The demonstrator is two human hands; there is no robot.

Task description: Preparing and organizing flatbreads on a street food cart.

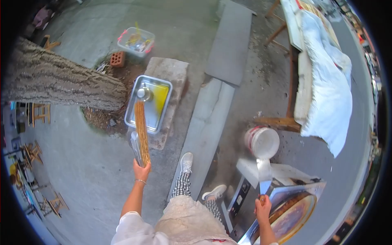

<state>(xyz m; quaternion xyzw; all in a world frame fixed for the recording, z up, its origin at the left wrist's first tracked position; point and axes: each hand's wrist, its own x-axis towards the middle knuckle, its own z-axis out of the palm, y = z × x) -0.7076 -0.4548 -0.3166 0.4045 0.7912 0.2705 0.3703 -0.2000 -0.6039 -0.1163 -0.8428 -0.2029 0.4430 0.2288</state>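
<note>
My left hand [141, 170] grips a long straw brush [141, 131], along with what look like metal tongs [135, 144]. The brush's far end overlaps a rectangular metal tray [165, 105] in my view; whether they touch, I cannot tell. In that tray are a small round metal vessel [144, 93] and a yellow patch, perhaps oil. My right hand [262, 208] is closed around the wooden handle of a broad metal scraper [264, 173], its blade pointing away from me. Right beside that hand lies a stained round griddle [294, 217]. Beyond the blade stands a white bucket [265, 142].
A stone slab [167, 65] supports the tray, beside a tree trunk [67, 79]. Further off are a hollow brick [117, 59] and a plastic tub [136, 41] of litter. A cloth-draped table [324, 88] stands at right. Concrete slabs [211, 110] run ahead from my feet.
</note>
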